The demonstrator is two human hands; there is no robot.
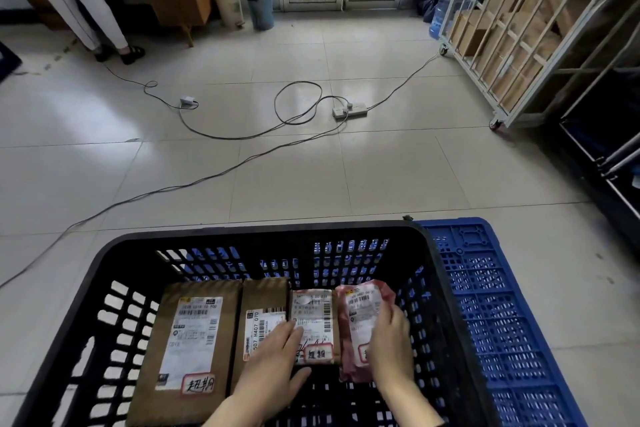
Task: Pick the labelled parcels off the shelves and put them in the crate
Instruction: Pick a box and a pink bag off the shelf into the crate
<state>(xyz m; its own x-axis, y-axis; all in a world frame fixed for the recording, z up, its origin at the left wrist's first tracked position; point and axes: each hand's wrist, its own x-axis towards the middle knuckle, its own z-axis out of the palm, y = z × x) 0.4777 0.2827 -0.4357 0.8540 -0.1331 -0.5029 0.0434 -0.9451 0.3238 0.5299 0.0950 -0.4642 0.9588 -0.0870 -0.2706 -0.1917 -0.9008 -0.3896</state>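
A black slotted crate (104, 274) fills the lower part of the head view. Several labelled parcels lie side by side on its floor: a large brown one (187, 340) at the left, a narrower brown one (258, 308), a small parcel with a white label (317, 319), and a pink bag parcel (360, 315) at the right. My left hand (273, 364) lies flat with straight fingers across the narrow brown parcel, its fingertips touching the small parcel's label. My right hand (391, 347) grips the pink bag's right side, fingers curled over it.
A blue crate (502, 305) sits under and to the right of the black one. A power strip (349, 110) and cables (214, 177) trail across the tiled floor. A wheeled cage trolley (512, 45) with cardboard boxes stands at right. Two bins (259, 7) and a person's legs (104, 28) are at the back.
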